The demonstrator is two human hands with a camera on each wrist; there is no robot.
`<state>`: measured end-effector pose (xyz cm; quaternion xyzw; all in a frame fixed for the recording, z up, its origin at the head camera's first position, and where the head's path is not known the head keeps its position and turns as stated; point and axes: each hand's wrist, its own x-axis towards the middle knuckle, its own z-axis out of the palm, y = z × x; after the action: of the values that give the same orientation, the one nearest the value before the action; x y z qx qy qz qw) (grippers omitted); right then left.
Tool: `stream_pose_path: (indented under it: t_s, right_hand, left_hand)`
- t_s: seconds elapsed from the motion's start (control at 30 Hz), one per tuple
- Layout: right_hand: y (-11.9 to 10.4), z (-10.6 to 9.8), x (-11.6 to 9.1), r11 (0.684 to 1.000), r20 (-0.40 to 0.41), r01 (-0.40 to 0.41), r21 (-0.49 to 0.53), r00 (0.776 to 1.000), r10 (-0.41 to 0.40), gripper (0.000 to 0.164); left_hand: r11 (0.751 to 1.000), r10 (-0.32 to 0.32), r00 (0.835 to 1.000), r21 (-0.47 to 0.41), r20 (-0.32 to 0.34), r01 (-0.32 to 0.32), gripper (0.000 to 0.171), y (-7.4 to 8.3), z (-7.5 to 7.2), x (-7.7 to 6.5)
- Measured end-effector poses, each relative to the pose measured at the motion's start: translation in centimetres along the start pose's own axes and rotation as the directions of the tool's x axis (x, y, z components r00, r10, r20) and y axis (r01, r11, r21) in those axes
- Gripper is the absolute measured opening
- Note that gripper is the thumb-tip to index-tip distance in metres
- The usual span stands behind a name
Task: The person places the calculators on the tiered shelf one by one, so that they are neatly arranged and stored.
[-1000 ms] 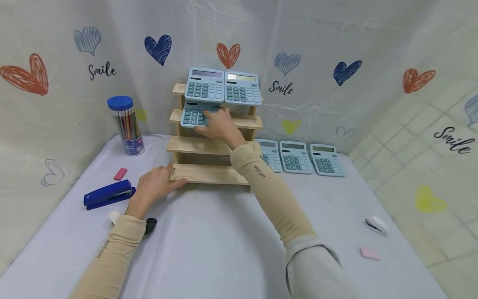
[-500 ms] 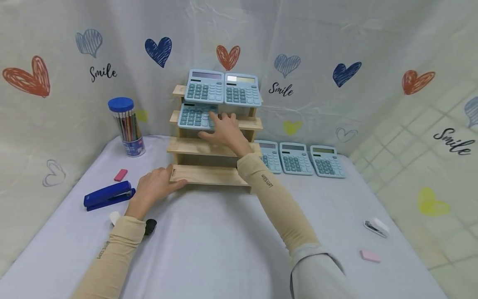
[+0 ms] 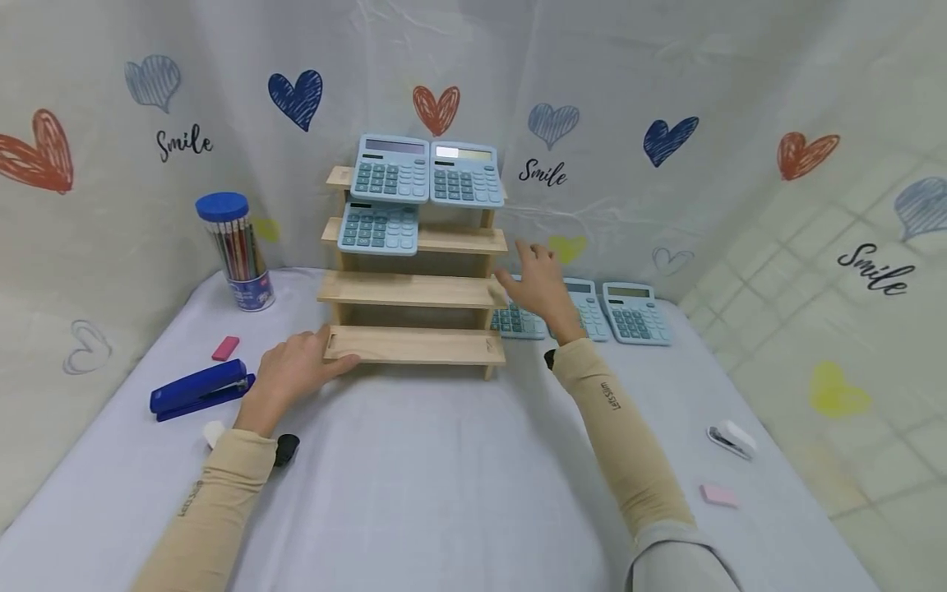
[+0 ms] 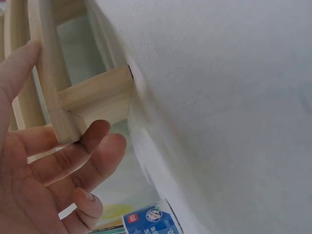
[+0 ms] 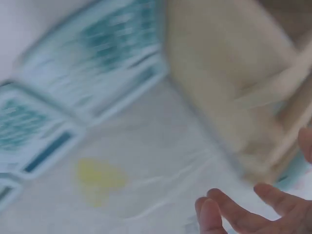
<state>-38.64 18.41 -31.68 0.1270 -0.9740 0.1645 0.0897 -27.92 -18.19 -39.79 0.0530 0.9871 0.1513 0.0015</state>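
My left hand (image 3: 292, 370) grips the lower left end of a tiered wooden display shelf (image 3: 414, 345); in the left wrist view, the thumb lies along the wood and the fingers curl around its corner. Two light blue calculators, one on the left (image 3: 390, 168) and one on the right (image 3: 466, 174), lean side by side on the top tier. Another calculator (image 3: 379, 228) sits at the left of the second tier. My right hand (image 3: 543, 288), fingers loosely spread and holding nothing, hovers right of the shelf, partly covering the row of calculators (image 3: 636, 315) on the table.
At left stand a blue-lidded pencil tub (image 3: 237, 255), a red-pink eraser (image 3: 225, 349) and a blue stapler (image 3: 200, 389). A small white stapler (image 3: 732, 439) and a pink eraser (image 3: 719, 496) lie at right. A heart-printed curtain (image 3: 607, 82) hangs behind the shelf.
My right hand has let go of the second-tier calculator, which slid slightly left, and has moved right and down toward the calculators on the table. My left hand stays on the shelf.
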Motion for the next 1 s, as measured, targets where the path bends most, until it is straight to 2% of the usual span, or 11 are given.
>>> stream_pose_path:
  t_s: [0.1, 0.2, 0.3, 0.43, 0.53, 0.8, 1.0]
  right_hand:
    - [2.8, 0.5, -0.5, 0.997, 0.021, -0.072, -0.01, 0.997, 0.073, 0.07]
    - [4.5, 1.6, -0.8, 0.991, 0.111, -0.127, -0.042, 0.985, 0.131, 0.075]
    - [5.4, 3.2, -0.7, 0.985, 0.211, -0.159, -0.07, 0.963, 0.17, 0.083]
    - [5.5, 5.2, -0.1, 0.978, 0.298, -0.17, -0.12, 0.933, 0.199, 0.09]
    - [5.2, 6.3, 0.4, 0.972, 0.326, -0.16, -0.17, 0.922, 0.209, 0.092]
    - [4.1, 7.8, 1.3, 0.943, 0.322, -0.251, -0.216, 0.894, 0.312, 0.087]
    - [3.8, 8.0, 1.7, 0.942, 0.347, -0.22, -0.255, 0.888, 0.302, 0.086]
  left_hand:
    - [1.0, -0.006, 1.0, 0.0, 0.003, 0.006, 0.091, -0.1, -0.1, 0.0]
    - [1.0, -0.009, 1.0, 0.0, 0.01, 0.009, 0.09, -0.2, -0.1, 0.0]
    - [1.0, -0.011, 1.0, 0.002, 0.013, 0.011, 0.09, -0.2, -0.1, 0.0]
    - [1.0, -0.007, 1.0, -0.001, 0.011, 0.007, 0.089, 0.0, 0.0, 0.0]
    - [1.0, -0.006, 1.0, -0.002, 0.014, 0.006, 0.09, 0.0, 0.1, 0.1]
    - [1.0, -0.003, 1.0, -0.002, 0.01, 0.003, 0.091, 0.1, 0.2, 0.2]
    - [1.0, -0.006, 1.0, 0.0, 0.013, 0.006, 0.092, 0.0, 0.2, 0.2]
